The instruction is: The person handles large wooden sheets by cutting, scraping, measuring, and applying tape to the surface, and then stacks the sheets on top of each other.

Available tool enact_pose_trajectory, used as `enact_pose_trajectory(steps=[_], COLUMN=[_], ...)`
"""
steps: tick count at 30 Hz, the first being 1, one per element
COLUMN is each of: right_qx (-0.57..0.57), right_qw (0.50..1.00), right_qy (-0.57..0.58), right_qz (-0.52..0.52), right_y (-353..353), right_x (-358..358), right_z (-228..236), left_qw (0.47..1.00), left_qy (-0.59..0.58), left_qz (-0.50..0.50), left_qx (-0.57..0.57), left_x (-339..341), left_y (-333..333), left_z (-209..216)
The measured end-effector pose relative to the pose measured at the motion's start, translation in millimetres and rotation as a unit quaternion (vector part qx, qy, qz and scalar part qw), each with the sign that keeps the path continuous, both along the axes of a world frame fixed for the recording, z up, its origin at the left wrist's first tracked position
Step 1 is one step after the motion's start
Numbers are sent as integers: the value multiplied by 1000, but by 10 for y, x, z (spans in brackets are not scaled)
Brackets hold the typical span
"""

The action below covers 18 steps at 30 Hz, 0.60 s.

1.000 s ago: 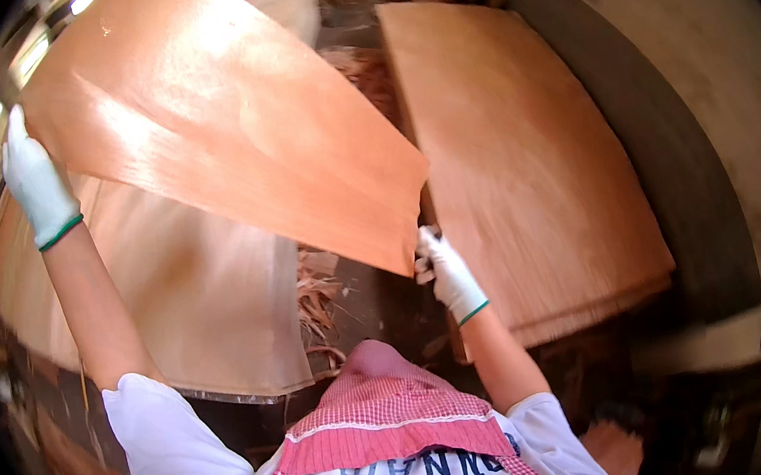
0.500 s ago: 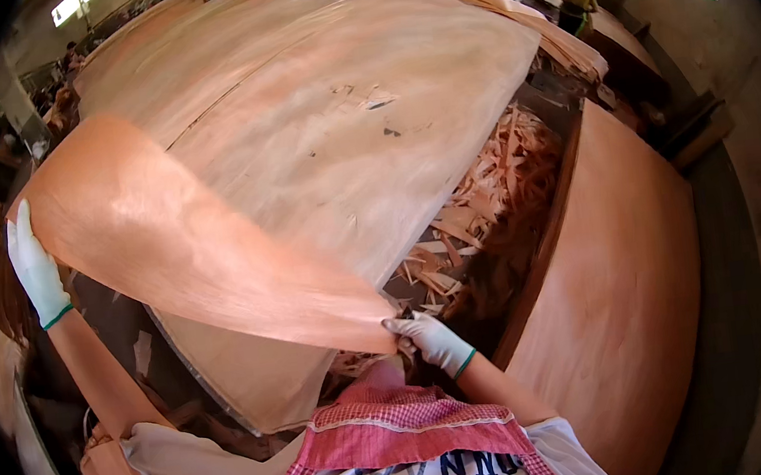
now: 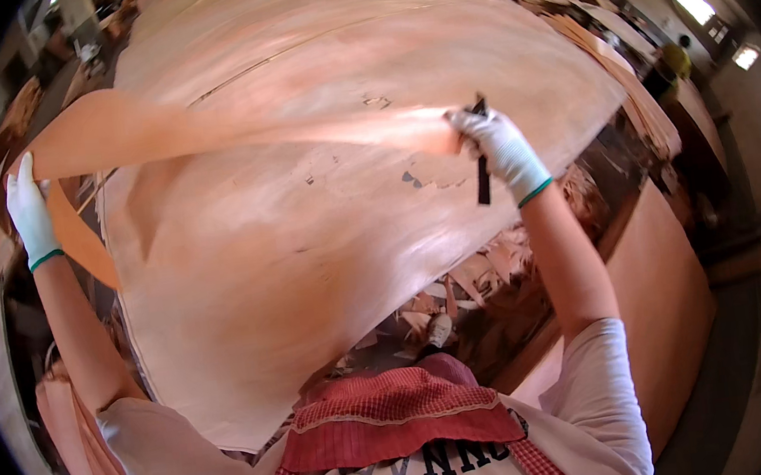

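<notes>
My left hand (image 3: pixel 32 211), in a white glove with a green cuff, grips one end of a thin orange-brown wood veneer sheet (image 3: pixel 120 131) at the far left. The sheet bends and twists through the air above a broad stack of pale veneer (image 3: pixel 290 266), and part of it hangs below my left hand. My right hand (image 3: pixel 504 150), gloved alike, is closed on the other end, over the stack's right side. A narrow dark flat tool (image 3: pixel 484 181) also sticks out of that hand; its exact kind cannot be made out.
Torn veneer scraps (image 3: pixel 488 272) cover the floor beside the stack's right edge. Another veneer pile (image 3: pixel 659 290) stands to the right, and pinkish sheets (image 3: pixel 86 449) lie at the lower left. A person (image 3: pixel 669 68) stands among piles at the far right.
My right hand has gone up and away from me to the right, carrying its end of the veneer across the stack. The sheet has turned nearly edge-on, while my left hand stays at the far left.
</notes>
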State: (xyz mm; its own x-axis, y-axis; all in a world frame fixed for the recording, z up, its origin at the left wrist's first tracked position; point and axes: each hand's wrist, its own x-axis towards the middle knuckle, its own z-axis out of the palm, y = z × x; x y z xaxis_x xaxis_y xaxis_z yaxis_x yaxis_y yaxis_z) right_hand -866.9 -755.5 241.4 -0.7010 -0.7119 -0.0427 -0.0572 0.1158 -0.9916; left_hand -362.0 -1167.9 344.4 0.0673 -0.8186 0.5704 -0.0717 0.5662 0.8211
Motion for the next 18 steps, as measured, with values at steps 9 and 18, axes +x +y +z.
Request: enact_pose_trajectory(steps=[9, 18], right_qx=[108, 135], right_qw=[981, 953], right_qy=[159, 271], right_qz=[23, -36], right_y=[-301, -1082], right_x=[-2700, -4873], right_z=[200, -831], left_qw=[982, 829], left_qy=[108, 337], left_qz=[-45, -93], left_qx=[147, 437], left_x=[-1622, -3156], left_y=[1672, 1654], left_z=[-1238, -2561])
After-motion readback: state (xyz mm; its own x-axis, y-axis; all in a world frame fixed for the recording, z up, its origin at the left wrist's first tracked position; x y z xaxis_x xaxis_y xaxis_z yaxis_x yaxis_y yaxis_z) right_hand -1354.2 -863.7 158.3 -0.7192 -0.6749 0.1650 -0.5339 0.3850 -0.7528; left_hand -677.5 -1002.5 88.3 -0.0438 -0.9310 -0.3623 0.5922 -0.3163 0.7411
